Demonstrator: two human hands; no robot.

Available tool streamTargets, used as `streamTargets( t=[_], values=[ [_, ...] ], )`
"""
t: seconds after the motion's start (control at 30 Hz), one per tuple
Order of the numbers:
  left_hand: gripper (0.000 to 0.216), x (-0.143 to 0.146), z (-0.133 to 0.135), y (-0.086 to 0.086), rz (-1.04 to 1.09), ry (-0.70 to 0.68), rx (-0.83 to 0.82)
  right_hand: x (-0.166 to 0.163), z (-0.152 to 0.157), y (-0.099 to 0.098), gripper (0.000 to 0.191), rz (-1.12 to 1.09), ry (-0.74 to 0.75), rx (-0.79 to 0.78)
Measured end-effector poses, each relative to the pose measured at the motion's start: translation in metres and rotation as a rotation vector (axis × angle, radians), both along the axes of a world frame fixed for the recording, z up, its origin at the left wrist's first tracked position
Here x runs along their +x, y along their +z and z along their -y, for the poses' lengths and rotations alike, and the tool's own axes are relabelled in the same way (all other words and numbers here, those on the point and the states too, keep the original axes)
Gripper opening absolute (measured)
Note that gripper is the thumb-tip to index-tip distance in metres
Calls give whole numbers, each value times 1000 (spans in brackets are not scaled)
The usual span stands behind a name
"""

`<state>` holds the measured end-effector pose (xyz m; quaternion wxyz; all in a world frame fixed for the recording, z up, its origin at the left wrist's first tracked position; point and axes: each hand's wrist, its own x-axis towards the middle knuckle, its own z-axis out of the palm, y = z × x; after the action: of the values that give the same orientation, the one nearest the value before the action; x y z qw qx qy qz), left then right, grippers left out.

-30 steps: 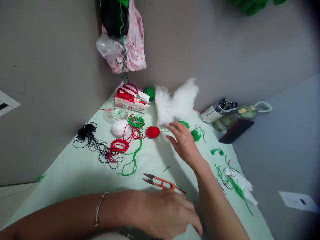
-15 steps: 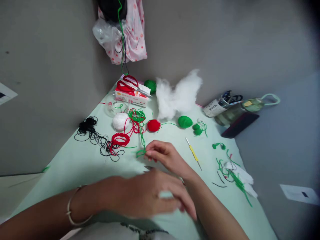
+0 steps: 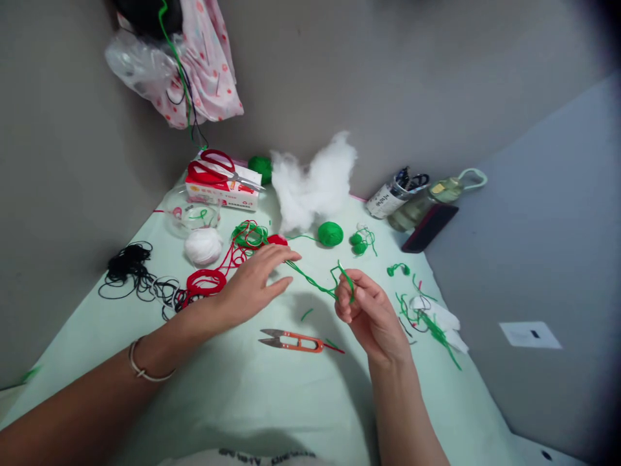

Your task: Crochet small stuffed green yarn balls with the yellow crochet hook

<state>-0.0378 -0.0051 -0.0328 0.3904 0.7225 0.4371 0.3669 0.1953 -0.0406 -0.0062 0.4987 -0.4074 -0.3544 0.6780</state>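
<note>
My right hand (image 3: 373,314) is closed in a pinch on green yarn (image 3: 313,281), and a loop of it stands above the fingertips. From there the doubled strands run left to beneath my left hand (image 3: 257,285). That hand is open, thumb and fingers apart, above the strands beside a coil of red yarn (image 3: 206,282). Orange-handled thread snips (image 3: 295,341) lie below the hands, blades pointing left. A short green yarn scrap (image 3: 307,314) rests just above them. The yellow crochet hook is not visible now.
White stuffing (image 3: 310,188) and a green yarn ball (image 3: 330,234) are at the back. Red scissors (image 3: 218,171) top a box (image 3: 223,193). A white yarn ball (image 3: 203,246) and tangled black cord (image 3: 129,265) lie left. A bottle (image 3: 412,213) and yarn scraps (image 3: 431,320) are right.
My left hand has swung from the lower middle up to the left and opened, uncovering the snips. My right hand has moved right with the green yarn. The view has shifted right.
</note>
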Motion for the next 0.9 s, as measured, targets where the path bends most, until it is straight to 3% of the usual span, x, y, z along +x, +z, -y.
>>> streamTargets(
  t=[0.1,0.4,0.57,0.7,0.9],
  values=[
    [19,3,-1,-4,-121,-98,65,2,2,-5,21,22,-61,-23],
    [30,-17,-10,-17,-194,-161,-20,14,-2,-19,24,21,-229,-56],
    [31,-26,-12,-5,-94,63,30,20,2,-14,17,30,-245,17],
    [25,-37,-19,4,-99,249,96,30,11,-4,21,-4,-167,126],
    [39,-46,-32,-7,-395,186,166,43,23,8,34,-22,-217,306]
  ],
)
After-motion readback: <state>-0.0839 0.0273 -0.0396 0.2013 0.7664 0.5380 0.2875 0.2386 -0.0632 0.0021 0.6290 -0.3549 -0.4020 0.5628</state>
